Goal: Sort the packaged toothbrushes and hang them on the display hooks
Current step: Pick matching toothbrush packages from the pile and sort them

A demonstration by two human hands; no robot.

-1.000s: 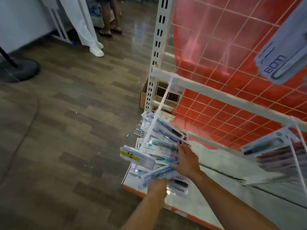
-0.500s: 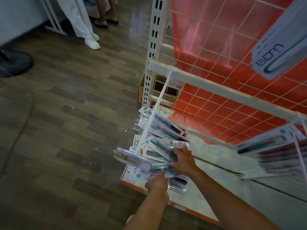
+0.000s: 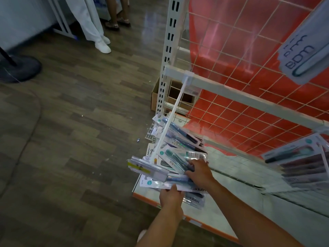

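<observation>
In the head view, the left hand point(image 3: 170, 197) is gripping a fanned bundle of packaged toothbrushes point(image 3: 178, 168) just below a white display hook point(image 3: 170, 118). The right hand point(image 3: 199, 172) is pinching one pack there. A cardboard box point(image 3: 175, 97) is sitting behind the rack upright point(image 3: 167, 56); its contents are hidden.

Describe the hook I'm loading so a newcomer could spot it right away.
Find the white slotted post at the left edge of the red grid panel. A white rail runs right from it, and the hook is the long white prong nearest the post, slanting down toward the hands. Unlike the right hook, which is full of packs, this one's prong is bare.
</observation>
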